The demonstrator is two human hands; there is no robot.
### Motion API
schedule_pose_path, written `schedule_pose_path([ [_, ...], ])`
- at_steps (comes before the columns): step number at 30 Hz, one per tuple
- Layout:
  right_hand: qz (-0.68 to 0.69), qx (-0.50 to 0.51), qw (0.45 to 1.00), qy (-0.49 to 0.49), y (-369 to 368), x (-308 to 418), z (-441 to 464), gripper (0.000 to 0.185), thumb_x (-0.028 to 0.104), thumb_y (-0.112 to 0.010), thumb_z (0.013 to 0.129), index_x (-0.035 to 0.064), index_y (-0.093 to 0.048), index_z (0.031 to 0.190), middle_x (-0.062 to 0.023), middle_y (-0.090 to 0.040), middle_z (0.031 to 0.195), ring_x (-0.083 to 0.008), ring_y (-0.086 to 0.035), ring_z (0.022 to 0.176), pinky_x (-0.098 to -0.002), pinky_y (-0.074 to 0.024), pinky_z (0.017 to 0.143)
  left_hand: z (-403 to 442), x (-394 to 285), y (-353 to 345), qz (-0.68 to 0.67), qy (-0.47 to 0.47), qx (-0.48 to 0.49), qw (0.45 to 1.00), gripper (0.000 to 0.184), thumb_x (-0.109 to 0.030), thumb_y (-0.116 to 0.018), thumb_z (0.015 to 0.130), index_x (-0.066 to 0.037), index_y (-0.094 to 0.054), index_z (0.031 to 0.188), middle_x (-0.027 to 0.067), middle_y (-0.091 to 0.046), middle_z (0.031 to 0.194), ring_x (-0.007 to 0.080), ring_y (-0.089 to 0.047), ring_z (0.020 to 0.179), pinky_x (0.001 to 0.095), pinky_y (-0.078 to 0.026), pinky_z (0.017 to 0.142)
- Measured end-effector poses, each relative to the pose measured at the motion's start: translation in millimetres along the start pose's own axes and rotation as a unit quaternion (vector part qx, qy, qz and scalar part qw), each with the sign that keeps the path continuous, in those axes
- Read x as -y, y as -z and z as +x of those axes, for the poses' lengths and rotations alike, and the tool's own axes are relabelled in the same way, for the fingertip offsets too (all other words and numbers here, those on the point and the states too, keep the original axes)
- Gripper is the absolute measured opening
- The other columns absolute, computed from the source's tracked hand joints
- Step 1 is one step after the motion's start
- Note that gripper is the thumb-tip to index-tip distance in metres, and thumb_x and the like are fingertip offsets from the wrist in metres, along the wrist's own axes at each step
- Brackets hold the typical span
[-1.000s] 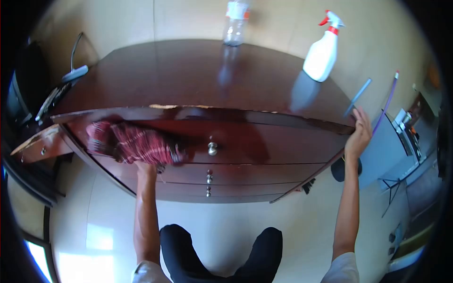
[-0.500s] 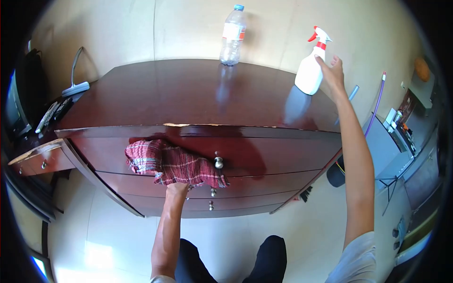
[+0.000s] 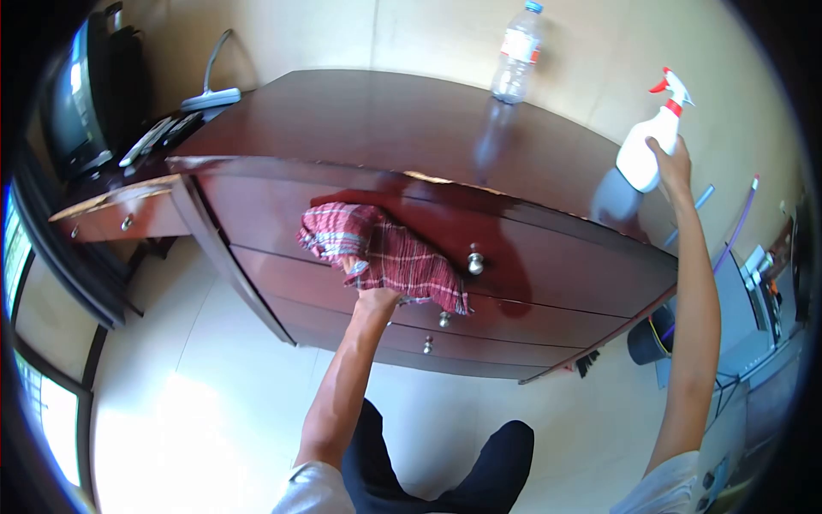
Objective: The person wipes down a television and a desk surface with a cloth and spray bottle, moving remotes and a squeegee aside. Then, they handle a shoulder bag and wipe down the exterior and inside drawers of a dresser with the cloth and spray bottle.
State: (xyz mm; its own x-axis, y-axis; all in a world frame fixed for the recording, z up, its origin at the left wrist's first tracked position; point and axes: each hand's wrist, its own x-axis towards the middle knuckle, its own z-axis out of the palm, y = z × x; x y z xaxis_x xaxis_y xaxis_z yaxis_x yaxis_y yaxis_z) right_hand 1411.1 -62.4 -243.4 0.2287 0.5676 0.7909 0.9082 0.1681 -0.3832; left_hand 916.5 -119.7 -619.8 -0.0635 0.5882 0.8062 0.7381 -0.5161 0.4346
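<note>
My left hand (image 3: 377, 297) is closed on a red plaid cloth (image 3: 411, 261), which lies against the front of the top drawer (image 3: 582, 265) of a dark brown dresser. The cloth hides most of the fingers. A wet-looking dark patch shows on the drawer around it, beside a round metal knob (image 3: 475, 259). At the right end of the dresser top (image 3: 385, 128) stands a white spray bottle (image 3: 638, 158) with a red and white trigger head. My right hand (image 3: 675, 164) grips its right side, thumb in front, other fingers partly hidden behind.
A clear plastic bottle (image 3: 516, 56) with a blue cap stands at the back of the dresser top. To the left are a lamp-like object (image 3: 211, 98), remote controls (image 3: 158, 137) and a television (image 3: 77, 103). A dark bucket (image 3: 649, 341) sits on the floor at right.
My right hand has moved from beside the spray bottle to grip it. The left hand still holds the cloth on the drawer. The view has turned left and tilted.
</note>
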Motion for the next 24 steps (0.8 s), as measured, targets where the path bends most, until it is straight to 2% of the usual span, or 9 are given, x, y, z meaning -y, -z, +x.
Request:
schedule_pose_path([
  [3, 0.062, 0.021, 0.998, 0.012, 19.2, 4.1, -16.8, 0.051, 0.035, -0.075, 0.082, 0.0005, -0.061, 0.117, -0.0119, -0.069, 0.102, -0.0217, -0.066, 0.094, -0.0347, -0.0503, 0.086, 5.3, 4.0, 10.0, 0.151, 0.021, -0.003, 0.988, 0.084, -0.062, -0.067, 0.078, -0.011, -0.05, 0.143, 0.0199, -0.042, 0.149, 0.0442, -0.033, 0.14, 0.058, -0.019, 0.115],
  [4, 0.055, 0.019, 0.998, 0.021, 26.1, 7.8, -23.2, 0.05, 0.033, -0.074, 0.083, 0.0006, -0.061, 0.118, -0.011, -0.068, 0.103, -0.0213, -0.065, 0.095, -0.0346, -0.0499, 0.086, -1.4, 20.5, 8.4, 0.095, 0.064, -0.032, 0.993, 0.082, -0.059, -0.067, 0.079, -0.012, -0.05, 0.144, 0.0197, -0.036, 0.154, 0.0457, -0.025, 0.144, 0.0606, -0.014, 0.117],
  [7, 0.038, -0.016, 0.998, 0.037, 46.7, 17.5, -45.9, 0.054, 0.034, -0.074, 0.084, 0.0007, -0.058, 0.123, -0.0131, -0.067, 0.106, -0.0229, -0.065, 0.097, -0.036, -0.05, 0.088, 7.0, 81.3, 30.8, 0.096, -0.089, -0.094, 0.987, 0.079, -0.057, -0.066, 0.079, -0.012, -0.051, 0.143, 0.0197, -0.039, 0.152, 0.0454, -0.026, 0.144, 0.064, -0.013, 0.115],
  [9, 0.043, -0.033, 0.998, 0.017, 58.0, 24.7, -61.6, 0.058, 0.034, -0.073, 0.084, 0.0004, -0.055, 0.127, -0.0154, -0.066, 0.11, -0.0245, -0.065, 0.099, -0.0368, -0.0497, 0.089, 20.2, 106.3, 65.8, 0.257, -0.138, -0.203, 0.935, 0.074, -0.054, -0.065, 0.08, -0.012, -0.052, 0.141, 0.0191, -0.044, 0.148, 0.042, -0.03, 0.143, 0.0609, -0.015, 0.116],
  [12, 0.055, -0.043, 0.998, 0.005, 61.3, 24.5, -76.1, 0.065, 0.033, -0.074, 0.084, -0.001, -0.049, 0.133, -0.0175, -0.063, 0.114, -0.0265, -0.063, 0.103, -0.0373, -0.0488, 0.093, 28.6, 162.5, 85.9, 0.375, -0.137, -0.265, 0.878, 0.066, -0.046, -0.062, 0.087, -0.009, -0.051, 0.141, 0.0186, -0.047, 0.145, 0.0366, -0.036, 0.141, 0.0527, -0.021, 0.117],
  [16, 0.067, -0.076, 0.992, 0.08, 47.1, 14.0, -86.3, 0.069, 0.029, -0.076, 0.084, -0.0047, -0.044, 0.134, -0.0174, -0.061, 0.115, -0.0259, -0.062, 0.105, -0.0361, -0.048, 0.094, 38.6, 182.0, 72.4, 0.208, -0.033, -0.205, 0.956, 0.062, -0.042, -0.059, 0.091, -0.008, -0.049, 0.142, 0.0183, -0.045, 0.147, 0.0344, -0.034, 0.142, 0.0486, -0.023, 0.118],
  [20, 0.124, -0.012, 0.992, 0.03, 50.2, 17.1, -91.9, 0.062, 0.028, -0.076, 0.086, -0.0063, -0.046, 0.127, -0.0159, -0.061, 0.113, -0.0224, -0.061, 0.104, -0.0334, -0.0482, 0.092, 45.5, 191.5, 63.5, 0.01, 0.065, -0.124, 0.99, 0.059, -0.037, -0.056, 0.094, -0.006, -0.046, 0.144, 0.018, -0.042, 0.149, 0.0321, -0.032, 0.143, 0.0445, -0.024, 0.118],
  [23, 0.164, 0.026, 0.986, 0.011, 46.9, 8.2, -88.2, 0.065, 0.035, -0.078, 0.085, -0.005, -0.048, 0.126, -0.0152, -0.062, 0.112, -0.0218, -0.061, 0.104, -0.0335, -0.0489, 0.091, 68.8, 91.5, 36.7, 0.248, -0.008, -0.142, 0.958, 0.053, -0.031, -0.048, 0.1, -0.004, -0.043, 0.145, 0.0194, -0.041, 0.149, 0.0313, -0.037, 0.14, 0.0439, -0.029, 0.116],
  [24, 0.175, 0.023, 0.984, -0.009, 50.1, 15.2, -89.4, 0.066, 0.038, -0.078, 0.085, -0.0045, -0.049, 0.126, -0.0148, -0.062, 0.112, -0.0214, -0.061, 0.104, -0.0335, -0.0489, 0.091, 69.7, 62.9, 28.7, 0.367, -0.054, -0.135, 0.919, 0.05, -0.029, -0.044, 0.102, -0.001, -0.046, 0.142, 0.0215, -0.051, 0.14, 0.034, -0.05, 0.128, 0.0451, -0.038, 0.109],
])
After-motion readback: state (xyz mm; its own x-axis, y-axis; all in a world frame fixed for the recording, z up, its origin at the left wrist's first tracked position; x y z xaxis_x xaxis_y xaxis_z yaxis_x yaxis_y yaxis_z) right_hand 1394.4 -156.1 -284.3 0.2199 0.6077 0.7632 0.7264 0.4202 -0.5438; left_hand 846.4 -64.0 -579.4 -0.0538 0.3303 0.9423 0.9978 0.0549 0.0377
